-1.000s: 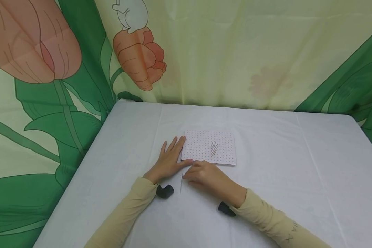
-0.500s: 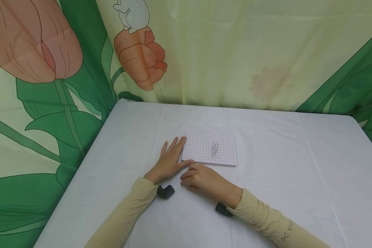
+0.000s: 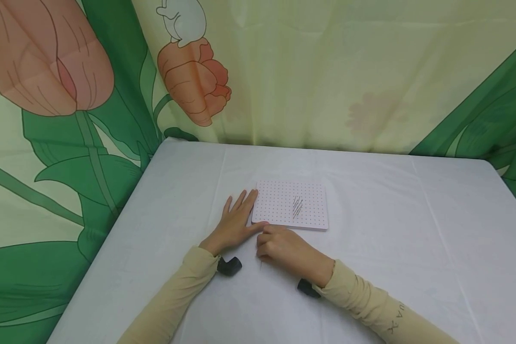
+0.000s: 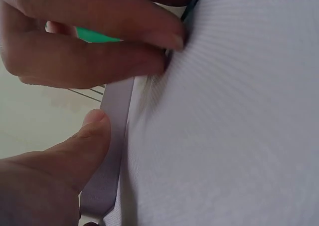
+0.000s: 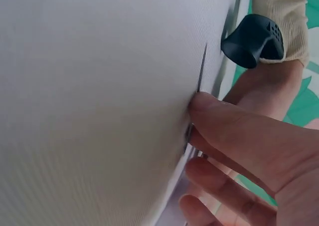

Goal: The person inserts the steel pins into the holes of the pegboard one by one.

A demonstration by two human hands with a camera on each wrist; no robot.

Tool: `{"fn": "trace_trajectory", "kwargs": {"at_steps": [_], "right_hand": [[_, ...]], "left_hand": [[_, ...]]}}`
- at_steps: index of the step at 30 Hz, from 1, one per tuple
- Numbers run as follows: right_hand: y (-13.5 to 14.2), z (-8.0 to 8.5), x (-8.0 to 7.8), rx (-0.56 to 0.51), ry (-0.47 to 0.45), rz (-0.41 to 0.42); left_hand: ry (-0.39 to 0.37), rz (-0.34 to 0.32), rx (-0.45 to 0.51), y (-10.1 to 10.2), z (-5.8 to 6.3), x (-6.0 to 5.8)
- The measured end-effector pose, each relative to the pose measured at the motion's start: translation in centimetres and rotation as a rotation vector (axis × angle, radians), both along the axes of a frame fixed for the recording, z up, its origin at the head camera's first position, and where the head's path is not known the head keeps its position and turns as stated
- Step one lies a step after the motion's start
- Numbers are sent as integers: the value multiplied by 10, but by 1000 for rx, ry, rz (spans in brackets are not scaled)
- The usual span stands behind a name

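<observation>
A white pegboard (image 3: 275, 203) with a grid of small holes lies on the table. Several thin metal needles (image 3: 297, 207) stick up from its right half. My left hand (image 3: 232, 227) lies at the board's left side with fingers spread, fingertips at the edge and thumb at the near left corner. Just in front of the board's near edge, my right hand (image 3: 284, 248) is low over the cloth. Its thumb (image 5: 219, 109) and fingertips pinch a thin needle (image 5: 203, 66), close along the cloth in the right wrist view. The fingers hide part of this needle.
A white cloth (image 3: 391, 229) covers the table. Black wrist camera mounts (image 3: 230, 266) sit at both cuffs. Behind the table hangs a curtain (image 3: 305, 71) with printed plants and a rabbit on a carrot.
My right hand moves slightly toward me and left, then a little right, and less of the needle shows beyond its fingers. The left hand and board stay in place.
</observation>
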State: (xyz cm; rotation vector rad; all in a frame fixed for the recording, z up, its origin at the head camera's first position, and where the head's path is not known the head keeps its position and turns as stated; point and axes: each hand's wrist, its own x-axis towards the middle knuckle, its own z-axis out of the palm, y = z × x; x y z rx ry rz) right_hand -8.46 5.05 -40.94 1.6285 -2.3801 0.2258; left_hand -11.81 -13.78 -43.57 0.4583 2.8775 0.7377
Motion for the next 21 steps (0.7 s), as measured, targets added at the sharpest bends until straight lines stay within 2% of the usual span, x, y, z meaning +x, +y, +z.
{"fn": "trace_trajectory", "kwargs": {"at_steps": [8,21], "right_hand": [[1,3,-1,19,-5,-18],[-3,7,5,220,14,-69]], "left_hand": [[3,5,-6,1,1,1],[-6,9,7,2,1,1]]}}
